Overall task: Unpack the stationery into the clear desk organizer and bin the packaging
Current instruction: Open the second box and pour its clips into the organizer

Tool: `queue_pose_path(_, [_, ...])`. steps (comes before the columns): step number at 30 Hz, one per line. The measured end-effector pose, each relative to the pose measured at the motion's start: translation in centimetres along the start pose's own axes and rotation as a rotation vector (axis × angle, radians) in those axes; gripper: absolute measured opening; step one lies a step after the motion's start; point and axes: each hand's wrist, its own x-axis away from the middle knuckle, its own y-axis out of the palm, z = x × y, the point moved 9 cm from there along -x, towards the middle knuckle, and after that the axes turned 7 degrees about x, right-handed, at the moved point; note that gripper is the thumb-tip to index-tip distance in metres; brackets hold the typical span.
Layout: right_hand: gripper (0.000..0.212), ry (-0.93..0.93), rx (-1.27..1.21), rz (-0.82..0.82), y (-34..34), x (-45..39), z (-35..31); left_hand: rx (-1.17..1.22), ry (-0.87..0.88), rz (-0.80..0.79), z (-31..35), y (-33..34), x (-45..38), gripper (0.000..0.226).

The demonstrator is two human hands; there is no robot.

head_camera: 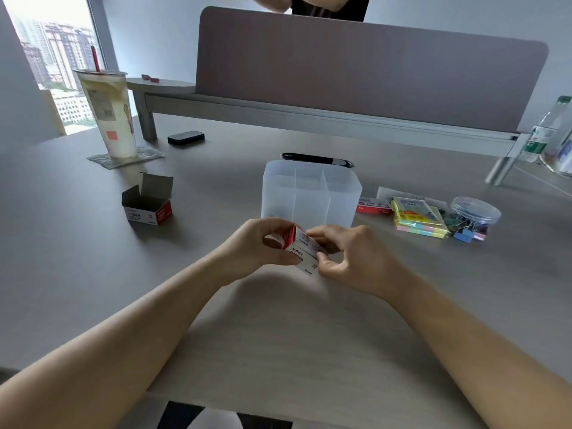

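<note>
We pinch a small red-white box w/ both hands, left hand & right hand, just near of the clear organizer; opened box sits far left, its contents unseen.

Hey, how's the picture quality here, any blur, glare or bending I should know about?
Head view: the window at upper left is bright and washed out; the wide lens bows the desk divider and stretches the forearms near the bottom edge; print on the small red and white box held by the left hand and right hand is too soft to read; soft shadows lie under the arms.
</note>
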Motion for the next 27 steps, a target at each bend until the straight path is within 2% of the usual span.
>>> queue_pose_path(9, [0.036,0.065,-0.144,-0.026,0.1,-0.5,1.0,0.062,-0.034,-0.017,-0.6,-0.2,-0.1,0.039])
queue_pose_path(13, [0.032,0.117,-0.217,0.024,-0.9,-1.1,1.3,0.159,-0.059,-0.037,-0.9,-0.3,0.1,0.037])
queue_pose_path(16, [0.012,0.129,-0.282,0.107,-2.0,-1.7,1.1,0.358,-0.092,-0.033,-0.6,-0.4,0.4,0.037])
queue_pose_path(18, [0.023,0.132,-0.314,0.173,-2.8,-2.2,0.9,0.438,-0.111,-0.041,-0.1,-0.5,0.6,0.04])
queue_pose_path(22, [0.044,0.164,-0.382,0.191,-3.1,-3.4,0.5,0.434,-0.101,-0.066,1.1,-1.2,1.0,0.049])
queue_pose_path(24, [0.043,0.2,-0.41,0.163,-2.9,-4.1,0.4,0.447,-0.073,-0.057,1.8,-1.8,1.1,0.054])
queue_pose_path(27, [0.03,0.251,-0.499,0.107,-2.4,-5.5,0.3,0.449,-0.035,-0.046,2.8,-2.9,0.8,0.056])
